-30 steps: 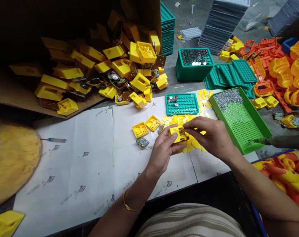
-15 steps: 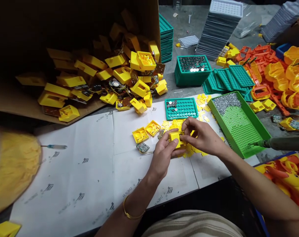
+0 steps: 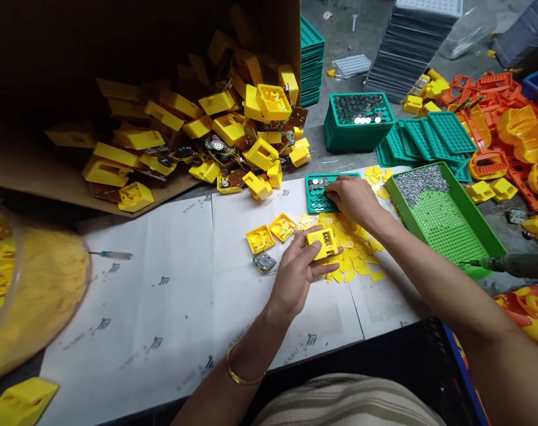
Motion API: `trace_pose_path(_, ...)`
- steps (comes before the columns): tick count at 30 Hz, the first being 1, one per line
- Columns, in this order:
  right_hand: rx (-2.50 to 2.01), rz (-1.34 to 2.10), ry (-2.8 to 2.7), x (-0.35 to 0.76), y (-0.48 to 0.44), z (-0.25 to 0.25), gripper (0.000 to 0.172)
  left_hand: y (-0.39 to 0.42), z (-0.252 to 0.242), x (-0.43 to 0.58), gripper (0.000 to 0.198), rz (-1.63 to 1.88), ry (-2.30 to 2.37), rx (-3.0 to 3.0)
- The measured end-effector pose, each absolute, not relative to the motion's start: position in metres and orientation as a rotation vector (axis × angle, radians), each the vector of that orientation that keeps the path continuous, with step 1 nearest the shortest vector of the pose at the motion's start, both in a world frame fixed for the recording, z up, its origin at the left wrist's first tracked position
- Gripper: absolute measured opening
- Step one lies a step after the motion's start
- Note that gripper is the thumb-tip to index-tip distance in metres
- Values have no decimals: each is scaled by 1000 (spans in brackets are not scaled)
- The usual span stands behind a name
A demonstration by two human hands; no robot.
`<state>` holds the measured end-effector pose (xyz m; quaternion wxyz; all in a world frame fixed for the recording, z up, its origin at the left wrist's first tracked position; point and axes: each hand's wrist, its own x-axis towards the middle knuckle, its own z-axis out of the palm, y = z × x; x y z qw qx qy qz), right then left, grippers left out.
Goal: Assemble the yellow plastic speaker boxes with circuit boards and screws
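Observation:
My left hand [image 3: 298,273] grips a small yellow plastic box [image 3: 322,242] just above the white paper. My right hand [image 3: 353,198] reaches forward over the small teal tray [image 3: 313,204] of button cells, fingers curled down onto the cells; what they pinch is hidden. Two open yellow shells [image 3: 271,232] and a small circuit board [image 3: 264,261] lie left of the box. A heap of small yellow flat pieces [image 3: 355,248] lies under my right forearm.
A tipped cardboard box [image 3: 131,89] spills yellow housings at the back left. A green tray [image 3: 446,216] with screws stands at the right, an electric screwdriver [image 3: 512,264] beside it. Teal trays [image 3: 357,118] and orange parts [image 3: 495,118] lie behind. A screwdriver [image 3: 111,255] lies left.
My right hand has let go of the yellow box and moved forward to the teal tray of button cells. My left hand keeps the box.

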<state>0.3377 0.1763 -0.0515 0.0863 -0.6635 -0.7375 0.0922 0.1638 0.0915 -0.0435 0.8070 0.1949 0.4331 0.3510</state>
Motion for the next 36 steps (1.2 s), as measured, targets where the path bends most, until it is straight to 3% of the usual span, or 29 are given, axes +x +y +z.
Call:
trace_pose_path(7, -1549, 903, -1637, 339, 119, -34, 9, 94, -47, 165, 28, 785, 884, 348)
trace_pose_path(16, -1641, 291, -2194, 315, 90, -20, 11, 91, -48, 166, 27, 806, 924, 462)
trace_pose_path(21, -1625, 242, -2404, 317, 90, -14, 13, 88, -50, 168, 28, 827, 960, 619)
trace_pose_path(29, -1589, 914, -2021, 329, 99, -9, 5, 82, -51, 166, 38, 846, 1025, 928)
trace_pose_path(33, -1470, 1350, -1673, 335, 105, -18, 30, 80, -53, 162, 35, 853, 993, 1062)
trace_pose_path(36, -1408, 1527, -1591, 337, 107, -23, 28, 78, -54, 161, 32, 842, 1003, 1149)
